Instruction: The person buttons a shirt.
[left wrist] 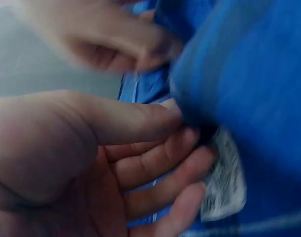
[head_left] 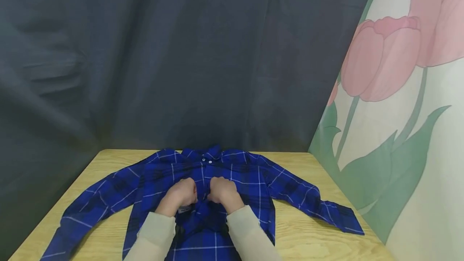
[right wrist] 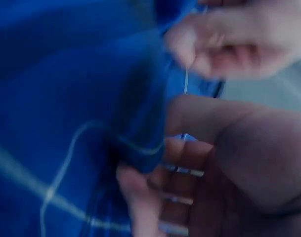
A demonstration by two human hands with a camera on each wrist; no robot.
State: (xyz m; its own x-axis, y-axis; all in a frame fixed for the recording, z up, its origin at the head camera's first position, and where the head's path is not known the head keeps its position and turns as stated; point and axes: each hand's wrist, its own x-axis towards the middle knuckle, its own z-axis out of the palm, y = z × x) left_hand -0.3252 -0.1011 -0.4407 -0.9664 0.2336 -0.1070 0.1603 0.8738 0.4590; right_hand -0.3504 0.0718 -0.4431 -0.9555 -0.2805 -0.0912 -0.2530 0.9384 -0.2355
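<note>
A blue plaid long-sleeved shirt [head_left: 250, 180] lies front up, its collar toward the far edge and its sleeves spread to both sides. Two white buttons show below the collar. My left hand [head_left: 183, 192] pinches one front edge between thumb and fingers; a whitish printed label [left wrist: 225, 180] hangs beside its fingertips in the left wrist view. Close by on the right, my right hand [head_left: 223, 191] pinches the opposite front edge, the cloth folding over its fingers in the right wrist view. Below the hands the front parts, showing darker cloth inside. Blur hides the exact fingertips.
The shirt lies on a light wooden table [head_left: 308, 245]. A dark curtain [head_left: 217, 59] hangs behind the table's far edge. A wall with painted tulips [head_left: 388, 55] stands along the right side.
</note>
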